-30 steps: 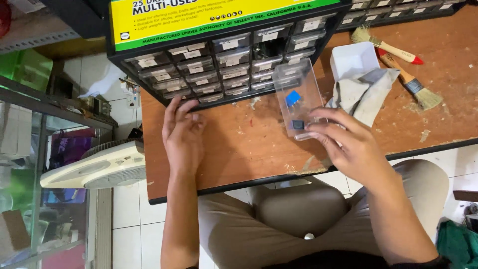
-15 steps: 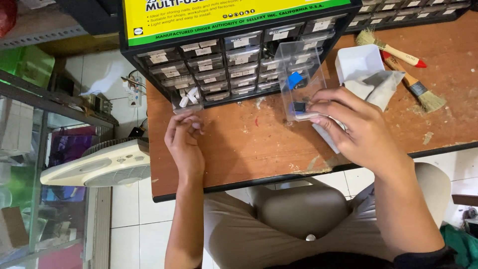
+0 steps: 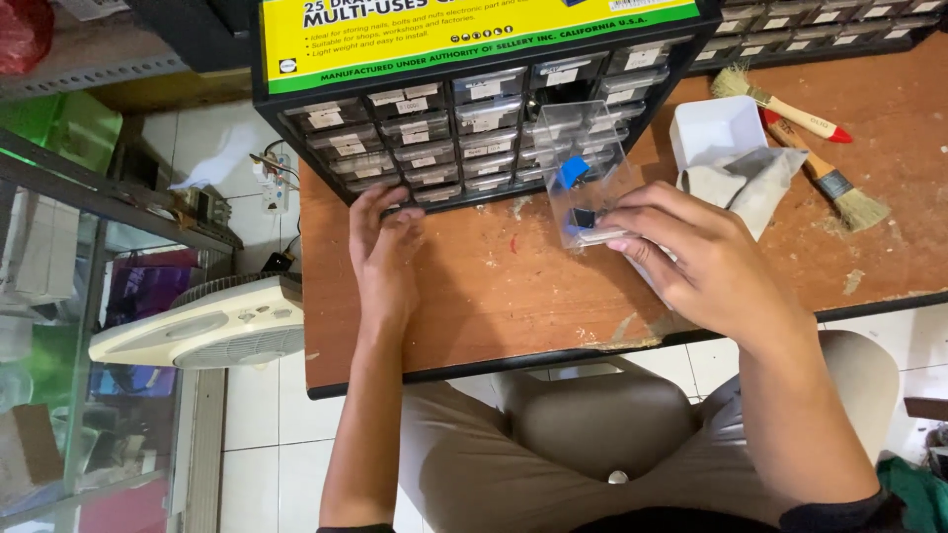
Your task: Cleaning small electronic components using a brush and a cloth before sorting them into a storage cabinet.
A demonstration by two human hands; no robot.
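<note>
Nearest the worktop's (image 3: pixel 474 296) front edge, the right hand (image 3: pixel 706 262) pinches the near end of a clear plastic drawer (image 3: pixel 583 173) between thumb and fingertips. The drawer's long axis runs from that hand away toward the black drawer cabinet (image 3: pixel 464 118), its far end pointing at an open slot in the cabinet face and about level with the lower rows. A blue piece and a dark piece lie inside it. The left hand (image 3: pixel 380 247) lies well to the drawer's left, fingers together and pressed flat against the cabinet's bottom-left drawers. Toward the back right corner lie a white tray (image 3: pixel 716 128), a grey cloth (image 3: pixel 750 183) and 2 brushes (image 3: pixel 834 183).
</note>
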